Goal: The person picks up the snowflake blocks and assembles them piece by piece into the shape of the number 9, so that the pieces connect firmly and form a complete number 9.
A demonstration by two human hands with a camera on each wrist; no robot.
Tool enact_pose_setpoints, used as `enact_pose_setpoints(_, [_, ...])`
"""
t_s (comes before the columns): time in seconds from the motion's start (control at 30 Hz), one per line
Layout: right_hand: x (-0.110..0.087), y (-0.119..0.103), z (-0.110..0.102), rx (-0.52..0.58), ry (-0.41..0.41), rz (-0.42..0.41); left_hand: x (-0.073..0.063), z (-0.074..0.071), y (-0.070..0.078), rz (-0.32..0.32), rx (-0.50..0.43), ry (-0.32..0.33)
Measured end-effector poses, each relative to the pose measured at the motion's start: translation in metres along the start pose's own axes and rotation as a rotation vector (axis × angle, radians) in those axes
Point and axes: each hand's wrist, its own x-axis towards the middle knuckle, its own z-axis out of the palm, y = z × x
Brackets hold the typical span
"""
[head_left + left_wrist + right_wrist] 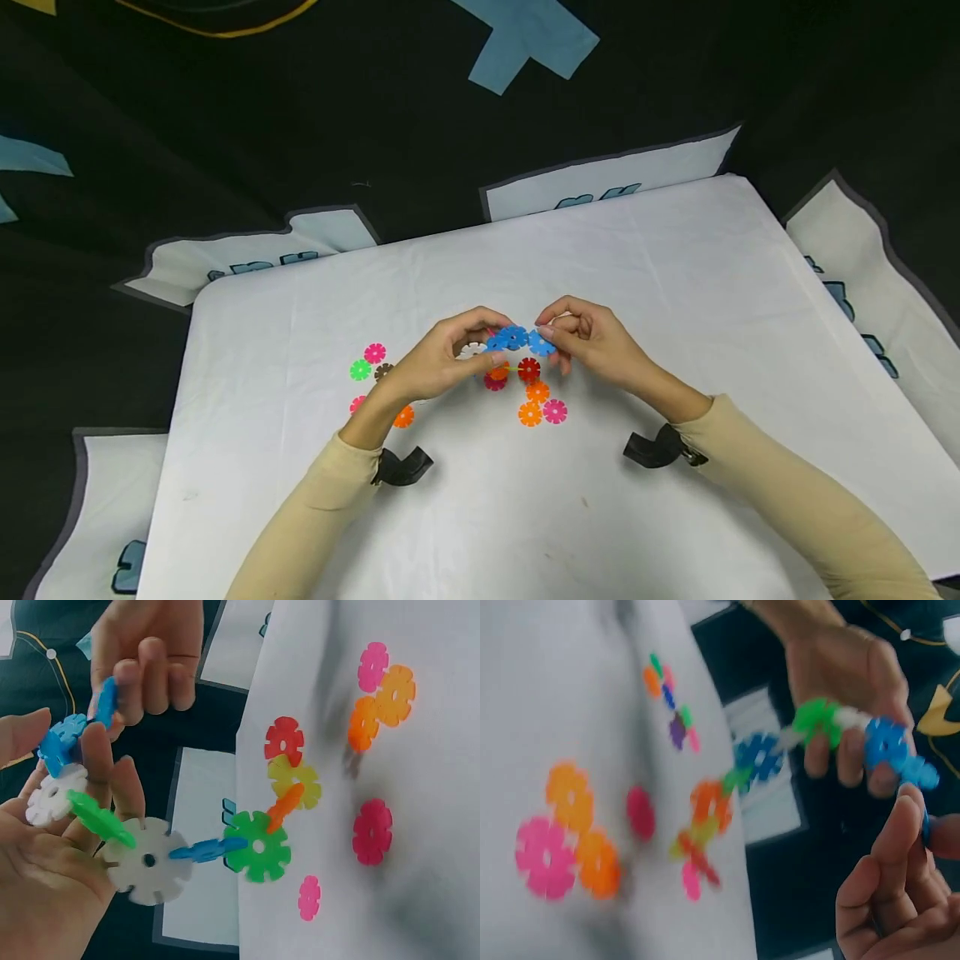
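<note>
My left hand grips a chain of notched plastic discs at its blue end, between thumb and fingers. From there the chain hangs down: a small white disc, a green one, a larger white disc, then blue, green, orange, yellow and, at the far end, a red disc. With thumb and fingertips, my right hand pinches a single blue disc, its edge right at the chain's blue end.
On the white table below the hands lie two orange discs and a pink disc. A crimson disc lies nearby. Several more loose discs, including a green one, are scattered left of the left hand, partly behind that forearm.
</note>
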Motion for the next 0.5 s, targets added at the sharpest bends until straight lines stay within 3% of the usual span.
enact_pose_setpoints(0.17, [-0.004, -0.011, 0.006, 0.08, 0.039, 0.052, 0.0, 0.002, 0.001, 0.041, -0.018, -0.009])
enact_pose_setpoints(0.5, [-0.008, -0.018, 0.011, 0.114, 0.064, 0.049, -0.001, 0.003, 0.0, 0.037, -0.024, 0.002])
